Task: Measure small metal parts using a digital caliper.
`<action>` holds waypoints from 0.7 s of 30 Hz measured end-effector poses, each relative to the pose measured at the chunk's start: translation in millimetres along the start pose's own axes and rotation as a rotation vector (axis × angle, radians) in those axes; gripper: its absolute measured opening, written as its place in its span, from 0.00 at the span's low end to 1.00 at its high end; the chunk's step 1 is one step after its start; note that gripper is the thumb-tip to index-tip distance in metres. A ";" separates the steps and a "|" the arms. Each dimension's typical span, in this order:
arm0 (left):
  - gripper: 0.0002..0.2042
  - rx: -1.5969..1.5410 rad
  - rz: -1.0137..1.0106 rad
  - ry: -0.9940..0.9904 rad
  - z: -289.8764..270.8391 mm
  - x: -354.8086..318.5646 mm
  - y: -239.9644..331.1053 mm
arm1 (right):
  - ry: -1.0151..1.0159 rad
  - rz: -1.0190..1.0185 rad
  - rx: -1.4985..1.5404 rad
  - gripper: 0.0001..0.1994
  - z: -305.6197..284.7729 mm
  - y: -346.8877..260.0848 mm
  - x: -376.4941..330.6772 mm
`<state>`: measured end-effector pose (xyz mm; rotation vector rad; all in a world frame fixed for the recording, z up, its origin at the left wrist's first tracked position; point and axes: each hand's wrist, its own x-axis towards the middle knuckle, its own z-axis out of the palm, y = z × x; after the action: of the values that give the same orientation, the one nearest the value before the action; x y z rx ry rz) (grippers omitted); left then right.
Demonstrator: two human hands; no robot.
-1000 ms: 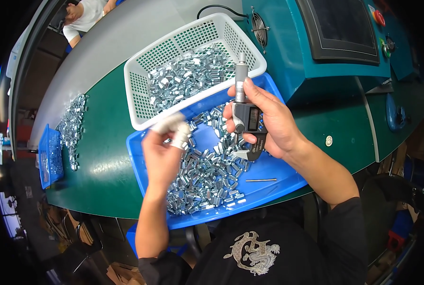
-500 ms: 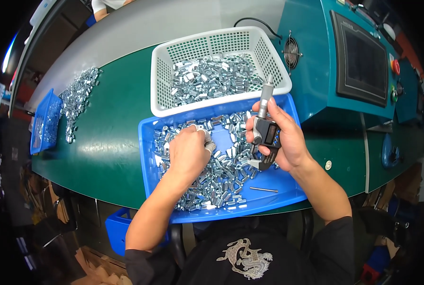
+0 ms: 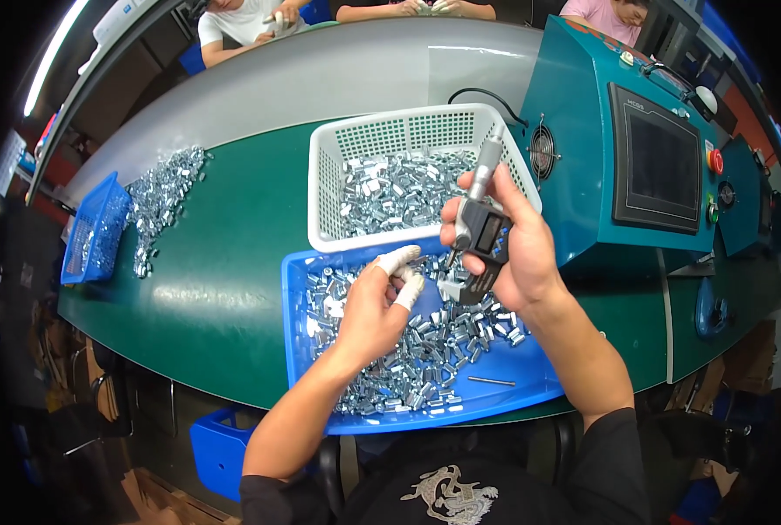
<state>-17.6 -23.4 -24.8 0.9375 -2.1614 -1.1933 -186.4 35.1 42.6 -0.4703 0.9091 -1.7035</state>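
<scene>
My right hand [image 3: 531, 262] is wrapped round a digital micrometer [image 3: 487, 234] with a grey barrel and a dark body with a small display. The micrometer is tilted above the far right part of a blue tray [image 3: 530, 372]. Over that tray's left half is my left hand [image 3: 371, 317], with white covers on its fingertips. Its thumb and forefinger are apart, and no part shows between them. Many small shiny metal hex pieces [image 3: 434, 346] lie loose in the tray under both hands. A thin metal pin [image 3: 492, 381] rests on the tray's bare floor.
Behind the tray stands a white mesh basket [image 3: 325, 206] of similar pieces. At left, a heap of metal pieces [image 3: 159, 201] lies beside a small blue basket [image 3: 80, 249]. A teal machine [image 3: 578, 157] with a screen borders the right. Other people sit across the bench.
My left hand has come up out of the pieces, and its fingers have spread. My right hand still holds the micrometer. The view has tilted up, showing more people across the bench.
</scene>
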 end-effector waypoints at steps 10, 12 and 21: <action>0.12 -0.854 -0.230 -0.110 -8.1 6.4 13.4 | 0.022 0.047 0.000 0.25 -22.2 11.1 4.7; 0.12 -0.859 -0.253 -0.150 -7.2 5.5 15.5 | 0.028 0.050 0.004 0.26 -23.1 11.2 4.6; 0.13 -0.846 -0.301 -0.188 -2.3 2.0 19.8 | -0.034 0.091 0.046 0.23 -31.0 13.5 6.0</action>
<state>-23.8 -18.6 -6.3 0.7792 -1.3906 -2.1589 -201.7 38.3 12.1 -0.4192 0.8524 -1.6260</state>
